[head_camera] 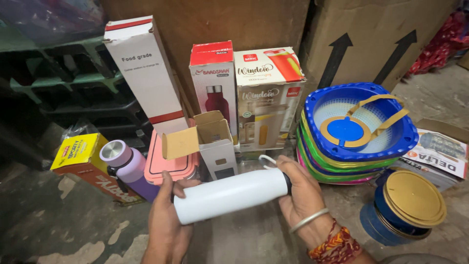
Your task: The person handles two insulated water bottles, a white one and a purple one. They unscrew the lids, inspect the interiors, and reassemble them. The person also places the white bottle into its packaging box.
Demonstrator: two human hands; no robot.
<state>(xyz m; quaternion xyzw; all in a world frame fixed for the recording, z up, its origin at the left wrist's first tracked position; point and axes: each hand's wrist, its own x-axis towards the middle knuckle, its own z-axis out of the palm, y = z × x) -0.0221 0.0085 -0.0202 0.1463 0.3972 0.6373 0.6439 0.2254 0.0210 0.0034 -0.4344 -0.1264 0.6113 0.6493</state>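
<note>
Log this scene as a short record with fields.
held: white bottle, lying sideways
left hand: grips the bottle's base end
right hand: grips its cap end, by the white loop
behind bottle: small open box
left of it: purple bottle, pink lunch box
right: stacked baskets, blue on top

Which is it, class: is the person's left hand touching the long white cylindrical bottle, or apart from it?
Touching. The head view shows the left hand wrapped round the base end of the white bottle, thumb lying across it.
</note>
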